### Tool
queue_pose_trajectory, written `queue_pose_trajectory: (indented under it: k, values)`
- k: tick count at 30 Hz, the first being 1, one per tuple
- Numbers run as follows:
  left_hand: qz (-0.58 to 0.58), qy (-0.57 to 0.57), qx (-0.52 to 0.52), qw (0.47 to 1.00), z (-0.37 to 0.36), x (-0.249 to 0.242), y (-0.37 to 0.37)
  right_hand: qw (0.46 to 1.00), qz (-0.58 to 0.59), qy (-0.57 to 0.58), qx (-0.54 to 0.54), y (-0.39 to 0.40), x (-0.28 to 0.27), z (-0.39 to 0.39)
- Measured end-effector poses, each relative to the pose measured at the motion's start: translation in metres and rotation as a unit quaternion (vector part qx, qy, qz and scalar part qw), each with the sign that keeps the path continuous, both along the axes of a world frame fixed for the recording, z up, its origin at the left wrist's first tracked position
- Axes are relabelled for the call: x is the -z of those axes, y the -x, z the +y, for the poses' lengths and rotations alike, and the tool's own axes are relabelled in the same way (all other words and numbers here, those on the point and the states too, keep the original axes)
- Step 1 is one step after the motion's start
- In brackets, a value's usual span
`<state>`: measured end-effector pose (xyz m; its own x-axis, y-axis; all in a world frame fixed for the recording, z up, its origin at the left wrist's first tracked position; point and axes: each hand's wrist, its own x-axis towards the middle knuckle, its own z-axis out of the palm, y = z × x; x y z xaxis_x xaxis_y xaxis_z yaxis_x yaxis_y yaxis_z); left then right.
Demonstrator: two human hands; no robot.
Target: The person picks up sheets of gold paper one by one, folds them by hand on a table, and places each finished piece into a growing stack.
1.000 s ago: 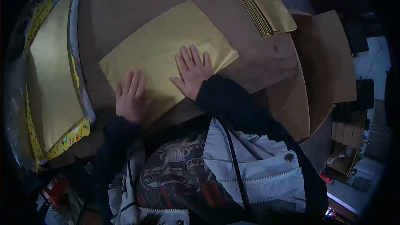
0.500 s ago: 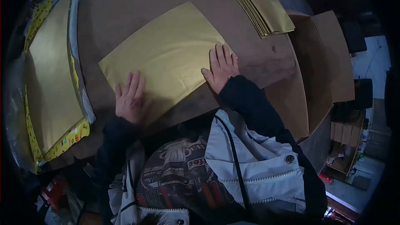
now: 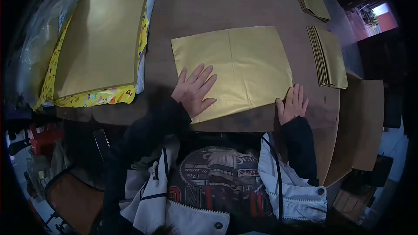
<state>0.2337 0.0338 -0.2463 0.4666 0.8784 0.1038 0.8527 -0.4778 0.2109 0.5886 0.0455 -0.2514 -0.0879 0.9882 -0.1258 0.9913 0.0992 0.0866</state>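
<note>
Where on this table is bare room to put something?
Bare tabletop lies beyond the gold sheet and between it and the wrapped stack. A narrower strip separates the sheet from the nearer folded bundle. Crowded: near edge, around left hand and right hand.

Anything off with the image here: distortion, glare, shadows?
Head view: wide-angle distortion seems to bow the edges of the gold sheet, and the frame's corners fall to black. Head view: soft sheen on that sheet, and a washed-out bright patch at upper right. Head view: a shadow darkens the table beside the left hand.
</note>
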Motion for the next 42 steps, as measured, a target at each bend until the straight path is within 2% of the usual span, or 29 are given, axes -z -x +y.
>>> queue_pose_trajectory:
  k: [2, 4, 8, 11, 14, 15, 17, 20, 34, 37, 40, 42]
  values:
    - [-0.003, -0.014, 0.002, 1.000, 0.000, 0.004, -0.002, 0.995, -0.017, -0.048, -0.080, 0.021, -0.009, -0.006]
    - [0.002, -0.008, -0.003, 1.000, -0.001, 0.002, -0.002, 0.986, 0.065, -0.003, -0.156, 0.060, -0.018, -0.009]
    - [-0.010, -0.001, 0.004, 1.000, 0.001, 0.001, -0.001, 0.917, 0.218, 0.026, -0.332, 0.122, -0.015, -0.018]
    - [-0.009, 0.027, 0.014, 0.999, 0.005, -0.003, 0.000, 0.913, 0.203, 0.019, -0.354, 0.128, -0.007, -0.022]
    - [0.037, 0.055, -0.038, 0.997, 0.017, -0.002, 0.013, 0.941, 0.155, 0.052, -0.295, 0.111, -0.012, -0.019]
    - [0.035, 0.059, -0.031, 0.997, 0.025, 0.001, 0.021, 0.946, 0.150, 0.050, -0.283, 0.103, -0.010, -0.019]
    - [0.082, 0.087, -0.107, 0.987, 0.041, 0.004, 0.038, 0.953, 0.148, 0.034, -0.261, 0.088, -0.010, -0.021]
    - [0.108, 0.082, -0.133, 0.982, 0.057, 0.009, 0.058, 0.966, 0.133, 0.044, -0.218, 0.070, -0.008, -0.021]
    - [0.137, 0.029, -0.166, 0.976, 0.065, 0.010, 0.068, 0.995, 0.053, 0.033, -0.083, -0.013, -0.010, -0.020]
    - [0.158, 0.075, -0.185, 0.967, 0.068, -0.008, 0.057, 0.999, 0.017, 0.020, -0.036, -0.031, -0.006, -0.016]
    - [0.194, 0.083, -0.185, 0.960, 0.075, -0.032, 0.047, 0.999, 0.001, -0.027, -0.039, -0.040, -0.014, -0.011]
    - [0.221, 0.065, -0.172, 0.958, 0.087, -0.050, 0.033, 0.996, 0.049, -0.065, -0.039, -0.053, -0.015, -0.001]
